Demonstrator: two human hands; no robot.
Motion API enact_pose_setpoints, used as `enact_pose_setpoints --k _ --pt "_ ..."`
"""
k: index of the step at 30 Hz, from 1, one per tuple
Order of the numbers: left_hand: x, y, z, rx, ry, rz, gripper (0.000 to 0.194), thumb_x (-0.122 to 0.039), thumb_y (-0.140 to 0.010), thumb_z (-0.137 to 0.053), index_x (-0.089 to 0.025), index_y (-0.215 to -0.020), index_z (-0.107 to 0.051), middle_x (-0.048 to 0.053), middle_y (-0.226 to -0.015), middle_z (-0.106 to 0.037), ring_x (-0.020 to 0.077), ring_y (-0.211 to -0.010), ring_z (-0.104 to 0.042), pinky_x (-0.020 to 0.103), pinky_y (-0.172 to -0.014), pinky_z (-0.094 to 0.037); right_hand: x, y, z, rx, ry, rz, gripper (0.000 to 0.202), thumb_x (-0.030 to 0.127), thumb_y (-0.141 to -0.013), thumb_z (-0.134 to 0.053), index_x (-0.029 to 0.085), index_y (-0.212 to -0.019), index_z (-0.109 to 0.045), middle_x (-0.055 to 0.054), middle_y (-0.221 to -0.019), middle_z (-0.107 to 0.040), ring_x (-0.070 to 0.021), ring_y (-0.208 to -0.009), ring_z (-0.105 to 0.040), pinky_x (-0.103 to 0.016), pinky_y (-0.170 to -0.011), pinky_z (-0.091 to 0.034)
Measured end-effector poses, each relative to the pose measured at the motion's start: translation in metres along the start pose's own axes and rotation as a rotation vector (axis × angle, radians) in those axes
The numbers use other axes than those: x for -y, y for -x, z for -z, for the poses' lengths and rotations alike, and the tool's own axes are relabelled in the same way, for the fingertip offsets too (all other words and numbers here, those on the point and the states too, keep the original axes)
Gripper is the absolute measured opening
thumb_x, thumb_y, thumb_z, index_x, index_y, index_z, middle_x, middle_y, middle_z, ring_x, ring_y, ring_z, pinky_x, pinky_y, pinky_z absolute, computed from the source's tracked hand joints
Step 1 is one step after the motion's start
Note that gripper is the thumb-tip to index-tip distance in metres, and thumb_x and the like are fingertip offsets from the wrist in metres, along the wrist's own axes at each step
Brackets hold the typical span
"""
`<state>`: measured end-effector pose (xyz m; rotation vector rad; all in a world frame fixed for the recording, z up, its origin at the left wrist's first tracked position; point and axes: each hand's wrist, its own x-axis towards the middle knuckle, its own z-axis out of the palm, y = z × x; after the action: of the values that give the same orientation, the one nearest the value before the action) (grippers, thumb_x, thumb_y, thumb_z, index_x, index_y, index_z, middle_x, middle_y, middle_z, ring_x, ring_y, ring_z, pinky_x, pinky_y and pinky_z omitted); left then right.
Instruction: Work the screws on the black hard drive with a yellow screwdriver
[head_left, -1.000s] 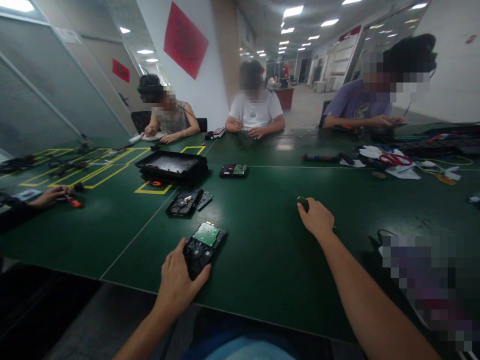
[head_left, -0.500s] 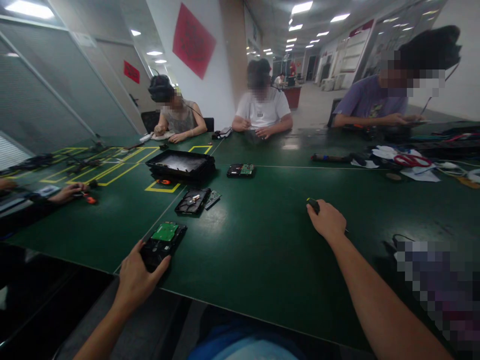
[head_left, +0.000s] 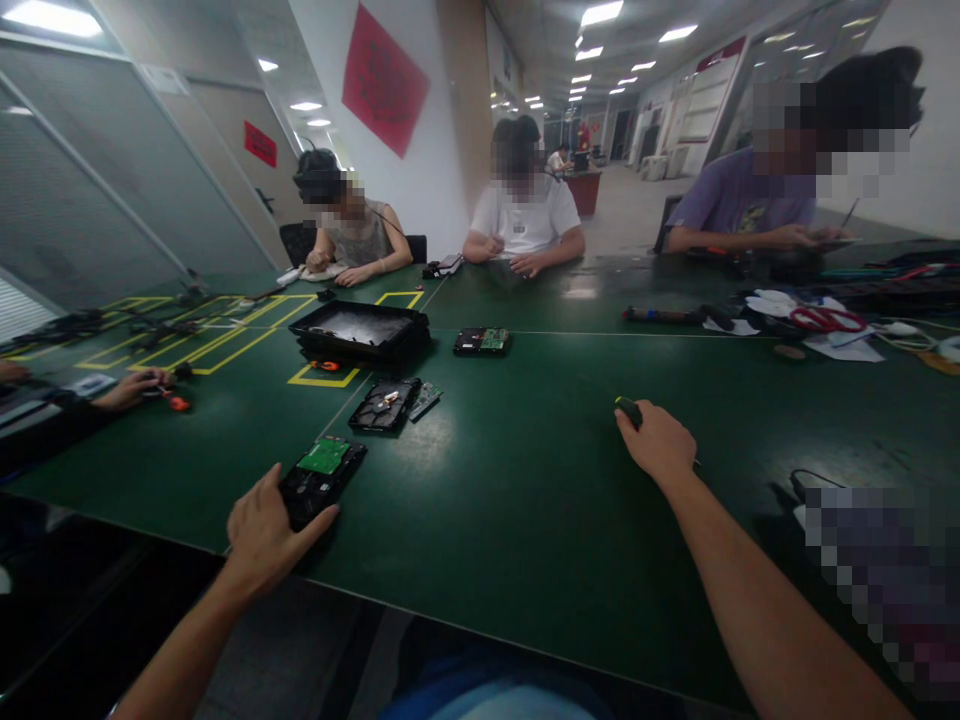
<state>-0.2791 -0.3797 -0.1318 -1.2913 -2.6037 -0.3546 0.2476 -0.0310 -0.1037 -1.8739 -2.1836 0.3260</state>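
Note:
A black hard drive with a green circuit board point(head_left: 324, 457) lies on the green table point(head_left: 480, 500) near its front edge. My left hand point(head_left: 268, 530) is around the near end of this drive, thumb on one side and fingers on the other. Farther right, my right hand point(head_left: 658, 438) rests on the table, closed around a dark screwdriver handle point(head_left: 628, 410) with a yellow-green end; a bit of its thin shaft shows at the wrist side. Beyond the left hand lie an opened drive casing point(head_left: 384, 405) and a loose circuit board point(head_left: 425, 401).
Another hard drive point(head_left: 481, 341) and stacked black trays point(head_left: 360, 332) stand farther back. An orange tool point(head_left: 325, 366) lies before the trays. Scissors with red handles point(head_left: 829, 319) and cables are at right. A person's hand point(head_left: 139, 388) is at left; three people sit opposite.
My left hand and the hard drive have shifted slightly to the left, and the fingers look a little looser around it. My right hand has hardly moved.

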Motion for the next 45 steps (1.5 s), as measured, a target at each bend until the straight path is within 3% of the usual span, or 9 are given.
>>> enact_pose_setpoints --k 4,7,10,12,16,24,29,40,45 --pt "-0.059 -0.018 0.011 -0.068 -0.055 -0.193 0.102 -0.077 -0.081 -0.049 -0.012 -0.158 -0.032 0.021 -0.166 -0.028 0.0406 -0.154 -0.025 0.055 -0.123 -0.023 0.0 -0.001 -0.002 -0.011 0.006 0.011 0.048 0.061 -0.102 -0.036 0.022 -0.116 -0.061 -0.011 -0.106 -0.067 -0.0269 -0.09 -0.066 -0.037 -0.07 -0.049" --pt "-0.121 -0.059 0.007 0.01 -0.054 -0.302 0.083 -0.067 -0.09 -0.047 -0.014 -0.153 -0.042 0.021 -0.162 -0.036 0.0381 -0.151 -0.03 0.05 -0.122 -0.024 0.001 0.0 -0.001 -0.01 0.019 0.006 0.049 0.06 -0.102 -0.037 0.021 -0.118 -0.061 -0.012 -0.106 -0.067 -0.0272 -0.089 -0.066 -0.037 -0.07 -0.049" --pt "-0.17 -0.11 -0.006 0.122 -0.079 -0.137 0.082 -0.065 -0.092 -0.044 -0.007 -0.15 -0.045 0.028 -0.155 -0.043 0.0434 -0.145 -0.039 0.052 -0.116 -0.031 0.003 0.004 0.003 -0.015 0.033 0.008 0.049 0.06 -0.103 -0.036 0.021 -0.118 -0.062 -0.012 -0.109 -0.068 -0.0284 -0.093 -0.067 -0.038 -0.072 -0.05" --pt "-0.186 -0.139 -0.015 0.145 -0.083 -0.008 0.09 -0.071 -0.088 -0.047 -0.005 -0.15 -0.043 0.031 -0.151 -0.045 0.0469 -0.141 -0.042 0.053 -0.112 -0.033 0.005 0.007 0.005 -0.012 0.037 0.017 0.049 0.059 -0.103 -0.035 0.021 -0.117 -0.063 -0.013 -0.11 -0.068 -0.0289 -0.094 -0.067 -0.039 -0.073 -0.05" --pt "-0.186 -0.168 -0.028 0.155 -0.061 0.19 0.113 -0.089 -0.076 -0.044 0.0 -0.146 -0.043 0.039 -0.145 -0.047 0.0538 -0.135 -0.045 0.06 -0.108 -0.034 0.007 0.008 0.008 0.001 0.033 0.017 0.048 0.059 -0.103 -0.036 0.021 -0.117 -0.062 -0.013 -0.11 -0.067 -0.0288 -0.095 -0.067 -0.04 -0.074 -0.05" --pt "-0.173 -0.175 -0.048 0.153 -0.03 0.238 0.084 -0.07 -0.087 -0.043 -0.007 -0.144 -0.048 0.033 -0.143 -0.05 0.0496 -0.135 -0.047 0.057 -0.107 -0.037 0.008 0.008 0.01 0.029 -0.004 0.012 0.045 0.057 -0.103 -0.037 0.022 -0.117 -0.061 -0.011 -0.108 -0.067 -0.0266 -0.094 -0.066 -0.038 -0.073 -0.05" --pt "-0.177 -0.176 -0.05 0.162 -0.025 0.146 0.085 -0.067 -0.089 -0.043 -0.011 -0.153 -0.04 0.033 -0.146 -0.048 0.0498 -0.135 -0.047 0.058 -0.106 -0.037 0.007 0.007 0.008 0.006 -0.004 0.017 0.046 0.058 -0.103 -0.037 0.021 -0.116 -0.061 -0.011 -0.109 -0.067 -0.0268 -0.093 -0.066 -0.038 -0.072 -0.051" --pt "-0.226 -0.166 -0.048 0.172 0.033 0.026 0.088 -0.069 -0.09 -0.043 -0.012 -0.157 -0.036 0.03 -0.147 -0.048 0.0468 -0.134 -0.048 0.055 -0.107 -0.038 0.006 0.007 0.002 -0.052 0.011 0.035 0.046 0.056 -0.103 -0.04 0.02 -0.118 -0.064 -0.013 -0.11 -0.065 -0.0276 -0.094 -0.065 -0.038 -0.075 -0.051" --pt "-0.257 -0.15 -0.046 0.161 0.052 -0.023 0.086 -0.069 -0.09 -0.044 -0.015 -0.157 -0.038 0.029 -0.147 -0.049 0.0462 -0.132 -0.049 0.054 -0.105 -0.039 0.015 0.012 0.002 -0.166 -0.01 0.121 0.041 0.043 -0.103 -0.045 0.015 -0.126 -0.064 -0.016 -0.124 -0.06 -0.0288 -0.105 -0.064 -0.039 -0.086 -0.051"
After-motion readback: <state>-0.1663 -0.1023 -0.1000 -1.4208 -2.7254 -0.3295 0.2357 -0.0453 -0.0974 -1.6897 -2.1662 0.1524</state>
